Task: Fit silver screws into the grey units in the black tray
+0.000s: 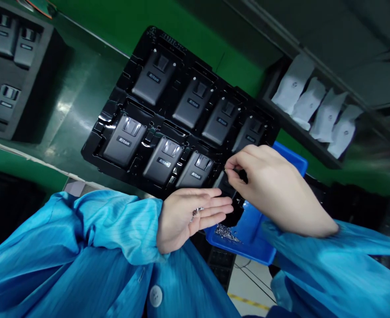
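My left hand [190, 216] lies palm up with its fingers stretched flat, a ring on one finger, and a black device [231, 198] rests against its fingertips. My right hand [271, 185] is above it, fingers pinched on the top of that same black device. Both hands hover over a blue bin [251, 238] that holds small metal parts [227, 232]. Just behind the hands lies a black moulded tray [115, 101] with several grey "Riton" devices [124, 141] seated in its pockets.
A dark foam tray [26, 88] with more grey devices sits at the upper left on the green bench [79, 88]. A shelf at the right carries several white pouches [317, 106]. Black trays lie under the blue bin.
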The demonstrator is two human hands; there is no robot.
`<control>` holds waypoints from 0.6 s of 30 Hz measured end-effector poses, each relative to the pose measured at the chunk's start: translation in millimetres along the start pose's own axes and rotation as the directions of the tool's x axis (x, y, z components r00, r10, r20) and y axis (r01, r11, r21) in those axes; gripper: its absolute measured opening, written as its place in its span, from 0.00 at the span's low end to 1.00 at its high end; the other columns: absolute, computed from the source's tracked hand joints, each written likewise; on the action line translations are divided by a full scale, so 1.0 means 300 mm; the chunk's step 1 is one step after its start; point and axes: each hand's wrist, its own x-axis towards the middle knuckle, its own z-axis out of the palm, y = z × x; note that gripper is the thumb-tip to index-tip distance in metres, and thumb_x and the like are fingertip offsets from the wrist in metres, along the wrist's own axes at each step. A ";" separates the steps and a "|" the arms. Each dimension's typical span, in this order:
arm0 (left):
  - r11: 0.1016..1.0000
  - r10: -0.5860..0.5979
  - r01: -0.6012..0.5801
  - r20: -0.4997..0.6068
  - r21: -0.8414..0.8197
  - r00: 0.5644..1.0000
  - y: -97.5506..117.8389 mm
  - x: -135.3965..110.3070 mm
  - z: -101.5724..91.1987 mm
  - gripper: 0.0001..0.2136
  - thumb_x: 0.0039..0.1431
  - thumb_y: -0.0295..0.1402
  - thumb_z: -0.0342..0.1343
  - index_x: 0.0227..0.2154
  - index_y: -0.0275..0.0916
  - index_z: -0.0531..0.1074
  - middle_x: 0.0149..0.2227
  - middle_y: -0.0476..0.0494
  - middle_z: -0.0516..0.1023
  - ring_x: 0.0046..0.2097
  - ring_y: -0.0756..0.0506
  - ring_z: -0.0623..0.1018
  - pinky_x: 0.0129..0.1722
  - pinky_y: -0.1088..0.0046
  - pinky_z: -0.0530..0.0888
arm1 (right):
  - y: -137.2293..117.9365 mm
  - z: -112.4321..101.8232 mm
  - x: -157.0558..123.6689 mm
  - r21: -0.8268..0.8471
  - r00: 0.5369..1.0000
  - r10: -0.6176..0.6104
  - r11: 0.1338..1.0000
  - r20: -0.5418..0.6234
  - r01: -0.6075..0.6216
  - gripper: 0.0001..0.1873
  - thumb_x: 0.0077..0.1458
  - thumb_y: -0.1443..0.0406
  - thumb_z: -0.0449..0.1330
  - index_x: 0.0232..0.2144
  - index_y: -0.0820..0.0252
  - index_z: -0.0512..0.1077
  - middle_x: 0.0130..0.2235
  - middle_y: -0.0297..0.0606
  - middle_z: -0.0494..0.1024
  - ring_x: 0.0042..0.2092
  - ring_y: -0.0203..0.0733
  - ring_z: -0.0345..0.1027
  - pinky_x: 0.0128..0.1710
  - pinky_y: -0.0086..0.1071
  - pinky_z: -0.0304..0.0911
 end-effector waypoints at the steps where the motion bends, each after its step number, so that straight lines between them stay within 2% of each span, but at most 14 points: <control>1: 1.000 0.000 0.000 -0.002 -0.005 1.000 0.000 0.001 0.000 0.19 0.65 0.25 0.49 0.58 0.26 0.69 0.53 0.32 0.77 0.51 0.46 0.82 0.66 0.64 0.73 | -0.001 -0.002 0.001 -0.004 1.000 -0.006 1.000 0.005 0.006 0.04 0.60 0.72 0.59 0.31 0.67 0.69 0.33 0.41 0.68 0.36 0.43 0.59 0.36 0.38 0.60; 9: 1.000 0.025 -0.025 0.013 -0.005 1.000 -0.004 0.003 -0.005 0.20 0.66 0.26 0.49 0.58 0.27 0.68 0.53 0.32 0.77 0.52 0.46 0.81 0.65 0.65 0.74 | -0.017 -0.022 -0.015 0.003 1.000 -0.020 1.000 -0.009 0.020 0.05 0.62 0.71 0.59 0.33 0.67 0.72 0.33 0.39 0.69 0.36 0.41 0.60 0.35 0.37 0.59; 18: 0.999 0.047 -0.047 0.011 -0.006 0.999 -0.004 -0.003 -0.009 0.20 0.66 0.27 0.48 0.59 0.26 0.67 0.54 0.32 0.76 0.53 0.46 0.81 0.64 0.67 0.73 | -0.045 -0.015 -0.090 -0.013 0.998 0.006 1.000 -0.057 -0.007 0.08 0.64 0.72 0.59 0.44 0.69 0.75 0.39 0.40 0.74 0.40 0.43 0.67 0.41 0.40 0.62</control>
